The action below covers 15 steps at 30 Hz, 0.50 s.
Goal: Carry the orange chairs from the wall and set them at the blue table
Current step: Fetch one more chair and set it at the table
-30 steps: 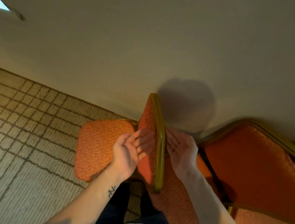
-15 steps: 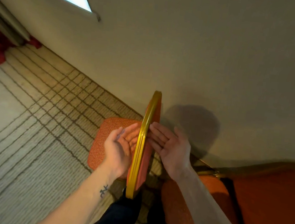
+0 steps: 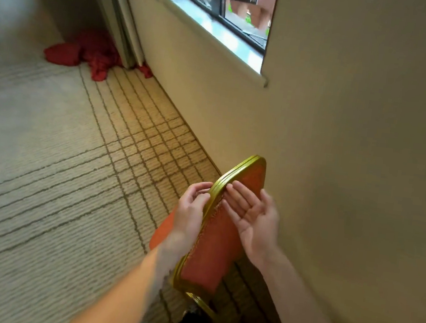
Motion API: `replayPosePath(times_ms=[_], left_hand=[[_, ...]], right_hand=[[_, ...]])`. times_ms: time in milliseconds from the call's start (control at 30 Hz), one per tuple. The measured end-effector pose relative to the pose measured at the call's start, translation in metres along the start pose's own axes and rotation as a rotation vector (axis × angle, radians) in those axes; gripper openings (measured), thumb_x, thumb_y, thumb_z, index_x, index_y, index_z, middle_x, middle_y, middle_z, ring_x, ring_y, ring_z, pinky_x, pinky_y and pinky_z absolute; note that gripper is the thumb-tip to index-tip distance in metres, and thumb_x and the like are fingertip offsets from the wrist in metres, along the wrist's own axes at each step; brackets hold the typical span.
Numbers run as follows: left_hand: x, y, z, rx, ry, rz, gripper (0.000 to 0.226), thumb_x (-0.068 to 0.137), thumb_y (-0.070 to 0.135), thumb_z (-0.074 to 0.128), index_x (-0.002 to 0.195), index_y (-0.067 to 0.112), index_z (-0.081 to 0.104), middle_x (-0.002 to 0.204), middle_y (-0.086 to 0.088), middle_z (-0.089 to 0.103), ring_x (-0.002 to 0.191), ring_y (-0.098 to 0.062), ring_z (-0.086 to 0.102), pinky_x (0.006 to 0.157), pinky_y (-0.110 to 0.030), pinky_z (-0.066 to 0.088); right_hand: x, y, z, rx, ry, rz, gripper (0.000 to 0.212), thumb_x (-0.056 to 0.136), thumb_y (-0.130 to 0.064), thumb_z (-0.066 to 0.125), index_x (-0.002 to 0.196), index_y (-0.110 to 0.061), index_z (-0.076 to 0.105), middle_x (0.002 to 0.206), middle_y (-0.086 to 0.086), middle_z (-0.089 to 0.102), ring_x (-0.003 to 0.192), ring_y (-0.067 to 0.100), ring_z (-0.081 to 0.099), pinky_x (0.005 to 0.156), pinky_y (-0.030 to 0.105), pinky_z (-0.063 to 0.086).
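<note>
left hand (image 3: 191, 212) has its fingers curled at the gold rim of the orange chair (image 3: 212, 244), on the seat side of the backrest, and looks to be gripping it. right hand (image 3: 256, 221) is spread flat, palm showing, straight fingers lying against the orange pad on the wall side and holding nothing round. so the backrest sits sandwiched between the two hands, seen edge-on.

the chair stands at the edge of the floor (image 3: 44, 167) that runs along the wall (image 3: 342, 150), just beside the wall, with its seat poking out past the left wrist. whether its legs are on the carpet or off it is hidden. the blue table is not in view.

the step in hand, by my reading, is getting a carrying hold before the walk to the table. a flat palm will likely slip once the weight comes on, so the right hand would do better wrapped over the rim like the left, or down under the seat edge. lift straight, keep the legs away from the wall, and mind the red cloth (image 3: 90, 55) heaped at the floor's far edge under the window (image 3: 225, 10) when turning.
</note>
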<state>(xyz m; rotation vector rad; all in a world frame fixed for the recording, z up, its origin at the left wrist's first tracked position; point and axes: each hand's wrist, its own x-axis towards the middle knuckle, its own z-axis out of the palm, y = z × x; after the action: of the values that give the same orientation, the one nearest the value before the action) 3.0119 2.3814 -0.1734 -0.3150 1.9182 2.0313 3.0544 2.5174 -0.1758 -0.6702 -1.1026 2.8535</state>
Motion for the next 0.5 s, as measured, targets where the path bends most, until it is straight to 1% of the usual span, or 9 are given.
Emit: replayPosePath(times_ms=[67,133,200,233,300,333,400,500], left_hand=[[0.014,0.003,-0.009,0.062,0.026,0.058,0.022,0.097,0.012,0.057,0.111,0.024,0.070,0.110,-0.005,0.074,0.101,-0.024,0.072,0.091,-0.044,0.060],[0.026,0.005,-0.017,0.159,0.044,0.123,0.023,0.093,0.020,0.057,0.108,0.034,0.067,0.106,0.000,0.073,0.090,-0.015,0.071,0.085,-0.043,0.060],[0.035,0.006,-0.022,0.364,0.079,0.215,0.023,0.094,0.025,0.054,0.113,0.037,0.059,0.101,0.009,0.070,0.080,-0.006,0.066,0.077,-0.039,0.055],[0.038,0.008,-0.023,0.487,0.102,0.263,0.024,0.095,0.027,0.054,0.117,0.037,0.054,0.096,0.013,0.067,0.079,-0.004,0.063,0.075,-0.036,0.052],[0.043,0.011,-0.026,0.684,0.139,0.331,0.033,0.094,0.033,0.055,0.125,0.037,0.043,0.090,0.013,0.066,0.081,-0.011,0.062,0.077,-0.036,0.047],[0.048,0.012,-0.027,0.737,0.151,0.339,0.037,0.093,0.037,0.056,0.127,0.037,0.039,0.091,0.011,0.067,0.084,-0.016,0.063,0.079,-0.037,0.048],[0.060,0.016,-0.030,0.773,0.170,0.329,0.041,0.091,0.039,0.056,0.126,0.039,0.035,0.091,0.008,0.069,0.087,-0.022,0.067,0.082,-0.041,0.051],[0.077,0.024,-0.033,0.812,0.180,0.337,0.044,0.088,0.041,0.054,0.126,0.040,0.034,0.089,0.007,0.069,0.086,-0.025,0.069,0.084,-0.044,0.054]], right_hand=[[0.015,0.003,0.013,-0.035,-0.004,-0.001,0.058,0.107,-0.044,0.030,0.135,-0.002,0.059,0.131,0.018,0.068,0.127,0.029,0.062,0.116,0.049,0.041],[0.027,0.005,0.024,-0.077,-0.005,-0.012,0.057,0.107,-0.043,0.030,0.135,-0.002,0.059,0.130,0.018,0.069,0.126,0.029,0.063,0.116,0.049,0.041],[0.036,0.006,0.034,-0.137,-0.004,-0.020,0.055,0.108,-0.041,0.030,0.135,-0.004,0.059,0.129,0.016,0.070,0.125,0.029,0.064,0.115,0.049,0.042],[0.039,0.007,0.039,-0.172,-0.004,-0.025,0.054,0.108,-0.041,0.030,0.135,-0.005,0.060,0.129,0.014,0.070,0.125,0.028,0.064,0.115,0.049,0.043],[0.048,0.007,0.048,-0.253,-0.006,-0.041,0.051,0.108,-0.041,0.030,0.134,-0.010,0.062,0.129,0.008,0.071,0.124,0.023,0.064,0.114,0.048,0.043],[0.053,0.007,0.052,-0.290,-0.005,-0.051,0.050,0.108,-0.041,0.030,0.133,-0.012,0.063,0.129,0.005,0.071,0.125,0.021,0.064,0.114,0.048,0.043],[0.066,0.004,0.059,-0.345,0.007,-0.074,0.048,0.108,-0.040,0.032,0.132,-0.015,0.064,0.129,0.001,0.071,0.125,0.016,0.063,0.115,0.046,0.043],[0.085,-0.002,0.074,-0.414,0.021,-0.106,0.044,0.108,-0.036,0.033,0.130,-0.017,0.066,0.129,-0.003,0.071,0.126,0.010,0.062,0.115,0.039,0.042]])
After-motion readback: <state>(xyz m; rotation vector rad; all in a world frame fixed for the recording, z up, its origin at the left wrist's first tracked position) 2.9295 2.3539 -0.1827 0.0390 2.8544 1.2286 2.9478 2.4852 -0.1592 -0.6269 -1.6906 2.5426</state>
